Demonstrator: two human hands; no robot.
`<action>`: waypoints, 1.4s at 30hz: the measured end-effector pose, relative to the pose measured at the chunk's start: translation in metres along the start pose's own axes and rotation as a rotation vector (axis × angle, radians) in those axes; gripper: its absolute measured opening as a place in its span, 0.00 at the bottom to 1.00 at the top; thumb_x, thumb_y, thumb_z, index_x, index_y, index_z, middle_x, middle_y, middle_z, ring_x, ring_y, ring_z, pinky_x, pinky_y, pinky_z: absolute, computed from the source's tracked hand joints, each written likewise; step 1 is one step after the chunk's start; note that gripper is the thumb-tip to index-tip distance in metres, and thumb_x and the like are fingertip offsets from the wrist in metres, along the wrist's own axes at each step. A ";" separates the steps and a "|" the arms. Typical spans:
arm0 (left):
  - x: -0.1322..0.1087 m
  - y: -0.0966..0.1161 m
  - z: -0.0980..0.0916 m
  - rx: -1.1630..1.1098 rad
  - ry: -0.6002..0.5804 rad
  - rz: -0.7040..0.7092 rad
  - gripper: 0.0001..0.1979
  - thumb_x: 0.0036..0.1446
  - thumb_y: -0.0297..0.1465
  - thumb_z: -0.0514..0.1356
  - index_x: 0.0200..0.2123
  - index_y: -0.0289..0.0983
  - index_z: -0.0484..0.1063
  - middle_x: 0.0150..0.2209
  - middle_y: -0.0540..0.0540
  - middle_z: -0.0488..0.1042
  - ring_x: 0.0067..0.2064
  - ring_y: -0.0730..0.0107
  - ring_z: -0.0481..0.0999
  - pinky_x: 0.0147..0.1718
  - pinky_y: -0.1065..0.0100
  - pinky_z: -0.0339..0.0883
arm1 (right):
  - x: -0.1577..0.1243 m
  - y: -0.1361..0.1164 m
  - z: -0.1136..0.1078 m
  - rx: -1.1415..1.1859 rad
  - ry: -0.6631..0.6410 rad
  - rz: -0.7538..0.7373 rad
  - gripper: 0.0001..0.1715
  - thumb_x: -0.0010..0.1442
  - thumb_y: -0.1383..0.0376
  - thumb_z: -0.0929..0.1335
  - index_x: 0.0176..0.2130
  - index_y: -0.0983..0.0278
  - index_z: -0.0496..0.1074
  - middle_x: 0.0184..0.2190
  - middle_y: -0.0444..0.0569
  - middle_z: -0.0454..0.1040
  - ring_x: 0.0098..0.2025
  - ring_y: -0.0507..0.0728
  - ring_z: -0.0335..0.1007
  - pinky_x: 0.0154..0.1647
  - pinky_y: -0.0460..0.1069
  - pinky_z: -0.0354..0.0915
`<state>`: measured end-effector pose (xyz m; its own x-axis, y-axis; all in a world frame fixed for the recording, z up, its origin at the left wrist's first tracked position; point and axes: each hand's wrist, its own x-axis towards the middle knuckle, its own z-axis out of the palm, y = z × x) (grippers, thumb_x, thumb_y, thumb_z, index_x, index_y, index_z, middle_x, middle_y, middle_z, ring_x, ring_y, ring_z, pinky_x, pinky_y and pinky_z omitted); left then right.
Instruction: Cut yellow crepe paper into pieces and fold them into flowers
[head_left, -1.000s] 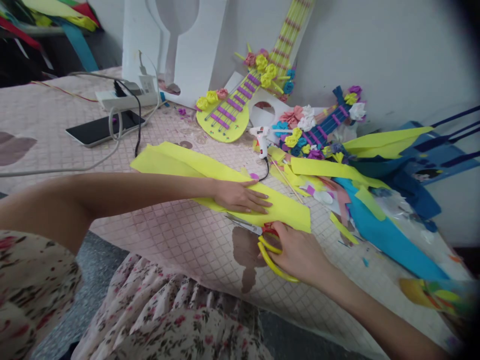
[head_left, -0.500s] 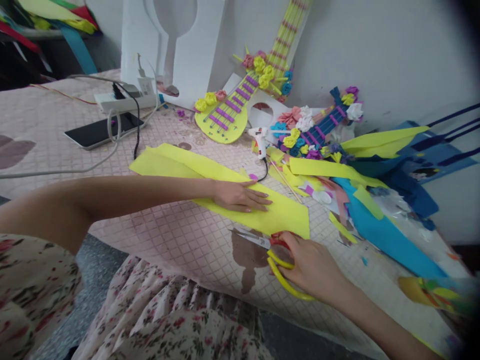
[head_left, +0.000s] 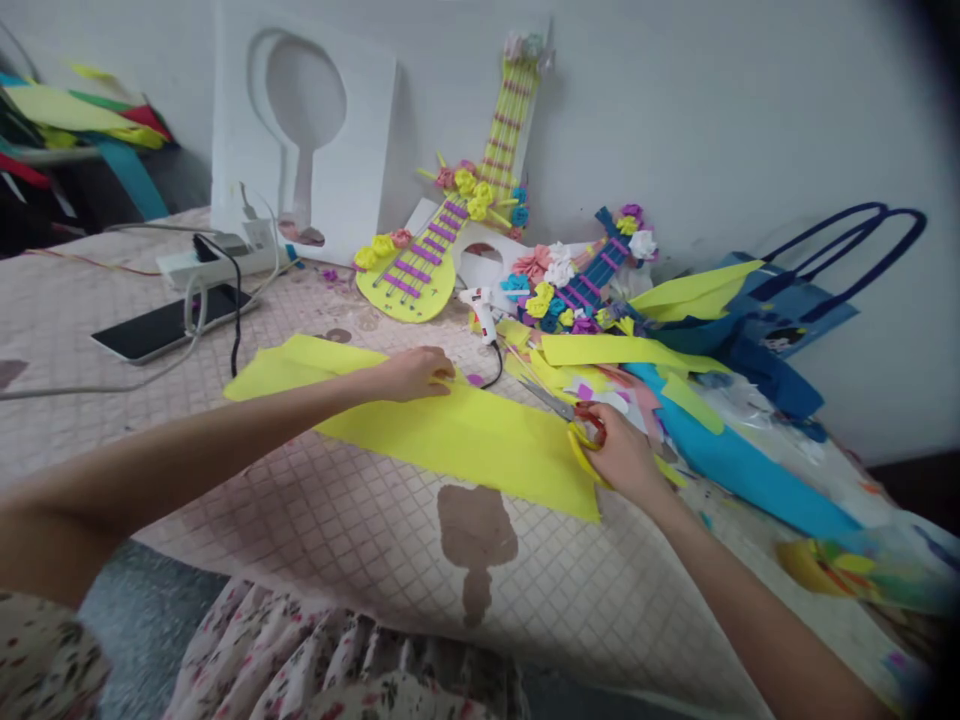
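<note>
My left fingers (head_left: pixel 437 368) are bent at the yellow sheet's (head_left: pixel 465 440) far edge; I cannot tell whether they pinch it. The sheet lies on the desk (head_left: pixel 337 515) beneath and on my side of them, its long axis slanting from farther left to nearer right. My right fingers (head_left: pixel 611 425), closed round the scissors' (head_left: pixel 556 402) handles, are the nearer to its right end; the blades point left and away, along that far edge.
</note>
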<state>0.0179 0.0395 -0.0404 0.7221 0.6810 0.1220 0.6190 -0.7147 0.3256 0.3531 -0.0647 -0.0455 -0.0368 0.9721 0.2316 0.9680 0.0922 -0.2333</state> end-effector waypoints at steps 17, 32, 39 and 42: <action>0.026 0.043 0.007 -0.048 0.055 -0.224 0.07 0.52 0.31 0.57 0.35 0.37 0.71 0.35 0.46 0.76 0.35 0.68 0.74 0.29 0.71 0.61 | 0.023 0.015 0.002 0.003 0.119 0.082 0.18 0.52 0.61 0.66 0.44 0.62 0.68 0.40 0.52 0.76 0.38 0.61 0.71 0.34 0.51 0.63; 0.027 0.053 0.021 0.053 0.000 0.026 0.07 0.58 0.29 0.54 0.39 0.38 0.70 0.40 0.46 0.76 0.40 0.65 0.75 0.33 0.69 0.63 | -0.008 0.009 0.016 0.150 0.208 0.029 0.16 0.53 0.57 0.65 0.42 0.61 0.66 0.40 0.51 0.75 0.37 0.60 0.72 0.35 0.52 0.67; 0.015 0.070 0.026 0.257 -0.010 -0.108 0.09 0.60 0.25 0.49 0.39 0.36 0.69 0.33 0.42 0.76 0.35 0.60 0.77 0.30 0.66 0.66 | -0.010 0.010 0.021 0.089 0.190 0.013 0.17 0.54 0.56 0.64 0.42 0.61 0.67 0.38 0.52 0.76 0.36 0.61 0.73 0.34 0.53 0.67; 0.015 0.071 0.029 0.282 0.007 -0.155 0.10 0.61 0.24 0.48 0.39 0.34 0.68 0.34 0.40 0.76 0.34 0.58 0.77 0.29 0.64 0.67 | -0.009 0.012 0.024 0.083 0.207 -0.010 0.17 0.54 0.57 0.64 0.42 0.61 0.68 0.40 0.53 0.76 0.40 0.62 0.73 0.37 0.55 0.67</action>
<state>0.0819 -0.0055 -0.0431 0.6109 0.7857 0.0977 0.7834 -0.6177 0.0687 0.3586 -0.0674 -0.0729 0.0133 0.9067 0.4216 0.9437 0.1279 -0.3049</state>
